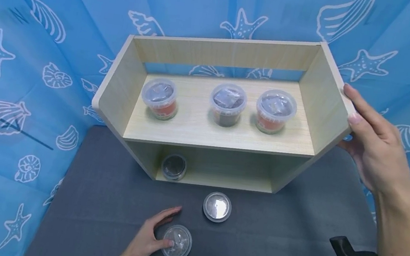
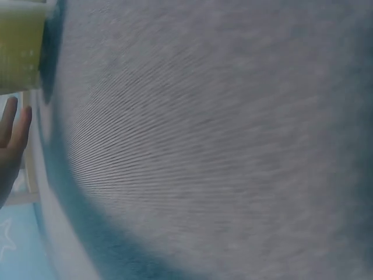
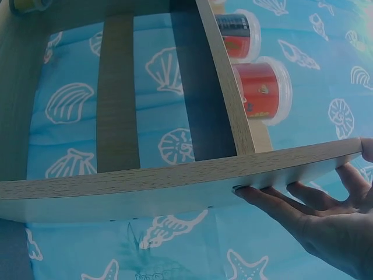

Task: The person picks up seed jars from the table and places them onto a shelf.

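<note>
My left hand [image 1: 146,238] is at a round clear-lidded tub [image 1: 179,249] on the table, its thumb over the lid and its fingers stretched past the far side. In the left wrist view the fingers [image 2: 20,131] are extended beside the tub's yellow-green wall [image 2: 20,49]. My right hand [image 1: 380,144] grips the edge of a pale wooden two-tier shelf [image 1: 328,88] by its right side panel. The right wrist view has the fingers [image 3: 274,207] against the panel's outer face and the thumb at its edge.
On the upper tier stand a red tub [image 1: 162,106], a dark tub [image 1: 226,115] and another red tub [image 1: 270,122]. A lidded tub [image 1: 173,167] sits at the lower tier's left end. Another tub [image 1: 216,207] stands before the shelf. A blue seashell-patterned curtain [image 1: 35,78] surrounds the grey table [image 1: 99,209].
</note>
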A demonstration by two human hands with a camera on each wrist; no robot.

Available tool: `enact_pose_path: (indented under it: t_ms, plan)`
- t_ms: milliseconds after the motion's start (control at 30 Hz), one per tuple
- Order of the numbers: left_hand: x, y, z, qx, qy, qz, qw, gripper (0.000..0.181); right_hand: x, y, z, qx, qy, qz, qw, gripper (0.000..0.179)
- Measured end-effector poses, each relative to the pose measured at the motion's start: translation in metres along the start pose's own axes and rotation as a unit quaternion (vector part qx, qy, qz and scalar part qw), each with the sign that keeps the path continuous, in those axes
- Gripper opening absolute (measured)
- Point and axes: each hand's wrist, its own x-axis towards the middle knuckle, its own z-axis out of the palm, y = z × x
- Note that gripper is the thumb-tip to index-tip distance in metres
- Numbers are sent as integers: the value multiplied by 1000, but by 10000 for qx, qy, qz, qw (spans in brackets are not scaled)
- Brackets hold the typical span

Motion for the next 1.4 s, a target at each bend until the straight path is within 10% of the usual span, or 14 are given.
enact_pose_path:
  t_ms: [267,700,900,1400]
  plan:
    - [-7,-3,11,448,-42,146,9989,84,0,2,1,113,60,-90,9999,48]
    - [-15,5,20,511,-629,-1004,9916,104,-1,3,4,-90,236,-108,9996,47]
    - [-15,5,20,917,-663,-1031,9882,98,-1,1,5,-192,371,-94,9991,46]
    - [-8,-1,27,1737,127,-778,9816,85,-2,2,5,-292,421,-72,9987,46]
